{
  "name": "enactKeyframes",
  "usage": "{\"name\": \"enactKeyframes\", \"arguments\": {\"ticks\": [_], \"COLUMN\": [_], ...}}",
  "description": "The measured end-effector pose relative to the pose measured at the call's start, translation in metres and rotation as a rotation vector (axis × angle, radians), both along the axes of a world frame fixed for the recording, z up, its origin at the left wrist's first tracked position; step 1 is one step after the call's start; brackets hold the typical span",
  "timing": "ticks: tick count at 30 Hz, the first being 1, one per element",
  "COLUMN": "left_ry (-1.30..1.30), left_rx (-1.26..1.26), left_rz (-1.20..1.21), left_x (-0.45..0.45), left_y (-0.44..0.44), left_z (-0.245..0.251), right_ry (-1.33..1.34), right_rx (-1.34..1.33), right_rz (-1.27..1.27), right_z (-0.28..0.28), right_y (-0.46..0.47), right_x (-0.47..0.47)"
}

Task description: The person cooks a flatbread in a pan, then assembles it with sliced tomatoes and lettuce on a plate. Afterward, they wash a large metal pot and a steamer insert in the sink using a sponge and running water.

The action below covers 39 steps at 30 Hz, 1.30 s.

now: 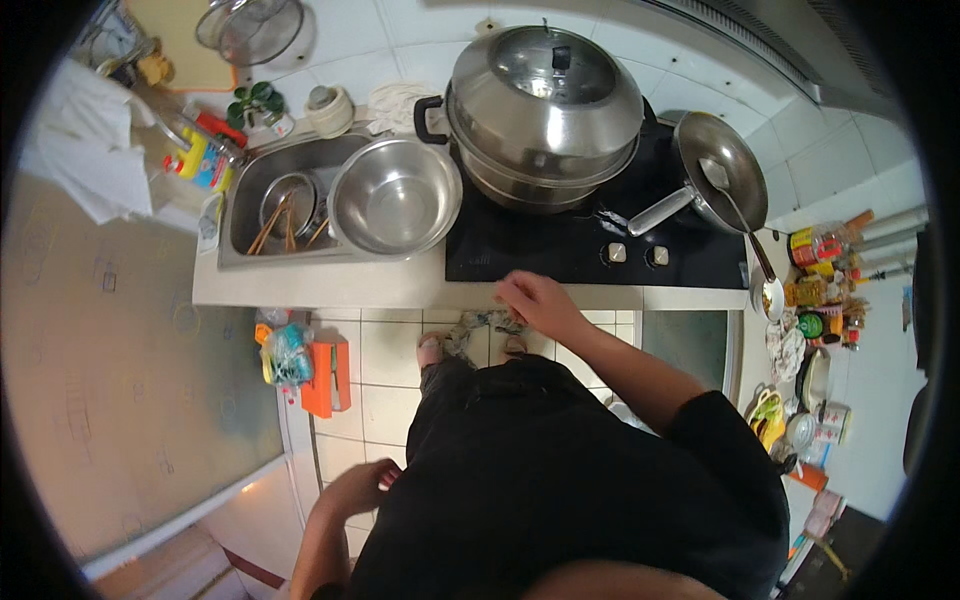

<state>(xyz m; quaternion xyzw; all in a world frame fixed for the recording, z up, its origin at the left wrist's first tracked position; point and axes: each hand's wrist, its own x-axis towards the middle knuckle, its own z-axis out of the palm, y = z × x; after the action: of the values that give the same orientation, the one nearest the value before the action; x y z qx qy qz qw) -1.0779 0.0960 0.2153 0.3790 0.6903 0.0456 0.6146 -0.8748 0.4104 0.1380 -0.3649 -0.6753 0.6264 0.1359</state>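
My right hand (538, 300) is just before the front edge of the counter, below the black hob (525, 259). Its fingers are curled in and slightly blurred, with nothing seen in them. Down beside my left hip is my left hand (358, 486), fingers bent and their tips partly hidden. A large steel steamer pot (547, 135) with a domed lid stands on the hob. To its right a steel wok (686, 161) holds a metal spatula (714, 174), whose dark handle reaches past the rim. A wide steel basin (397, 199) straddles the sink's right edge and looks empty.
In the sink (240, 217) are a smaller steel bowl (289, 199) and several chopsticks (271, 225). Bottles and jars (814, 289) crowd the right-hand counter. An orange box (319, 390) stands on the floor near a frosted glass door (142, 360). The range hood (780, 37) overhangs the hob.
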Motion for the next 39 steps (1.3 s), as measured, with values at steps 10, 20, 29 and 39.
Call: {"name": "enactKeyframes", "arguments": {"ticks": [10,20,29,39], "left_ry": [0.417,-0.303,-0.541,-0.633], "left_rx": [0.495,0.748,0.579,0.367], "left_rz": [-0.079,-0.421,-0.679,-0.978], "left_x": [-0.146,-0.083,-0.004,0.227], "left_y": [0.138,0.232,0.211,0.033], "left_z": [-0.072,-0.055,-0.069,-0.050], "right_ry": [-0.213,-0.404,-0.345,0.176], "right_rx": [-0.346,0.169,0.003,-0.207], "right_rz": [-0.267,-0.676,-1.441,-2.307], "right_z": [-0.128,-0.096,-0.086,-0.034], "right_y": [0.036,-0.063,-0.250,-0.564], "right_x": [-0.180,-0.097,0.048,0.126]}}
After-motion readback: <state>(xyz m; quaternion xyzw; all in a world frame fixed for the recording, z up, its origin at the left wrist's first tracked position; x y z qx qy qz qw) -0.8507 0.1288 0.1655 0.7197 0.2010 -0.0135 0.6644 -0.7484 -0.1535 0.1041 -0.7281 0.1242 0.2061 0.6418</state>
